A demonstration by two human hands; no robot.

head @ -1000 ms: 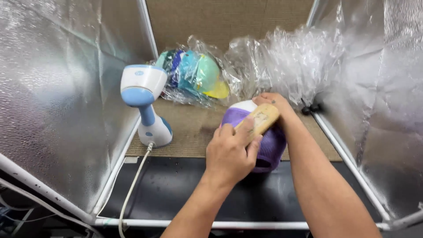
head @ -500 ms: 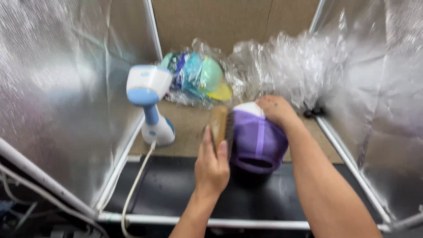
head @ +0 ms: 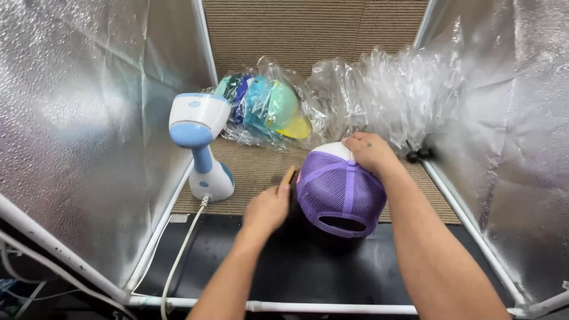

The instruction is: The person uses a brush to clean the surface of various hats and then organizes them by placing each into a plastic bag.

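Cap: a purple mesh-backed cap with a white front panel (head: 341,189) lies on the edge between the brown ribbed mat (head: 261,169) and the black worktop (head: 296,266), with its back opening and strap toward the person.
How it handles: I judge it light and soft. The mesh back will fold easily under pressure, while the white front panel looks stiffer. It is not fragile and not slippery. A good place to hold seems to be the crown or the front panel, where it keeps its shape.
Brush: a small wooden-backed brush (head: 288,178) is at the left side of the cap, touching it or just beside it. It looks stiff and light, easy to hold by the back.
Left hand: the left hand (head: 268,207) comes from below with the forearm stretched forward, and the fingers are closed around the brush.
Right hand: the right hand (head: 368,151) rests on top of the front of the cap, wrist bent down, fingers curled over the white panel and pressing on it.
Around: a white and blue handheld garment steamer (head: 198,139) stands upright at the left, near the brush but apart. A clear plastic bag of coloured caps (head: 269,109) lies behind, next to crumpled clear plastic wrap (head: 391,89). Silver reflective walls (head: 77,118) close both sides.
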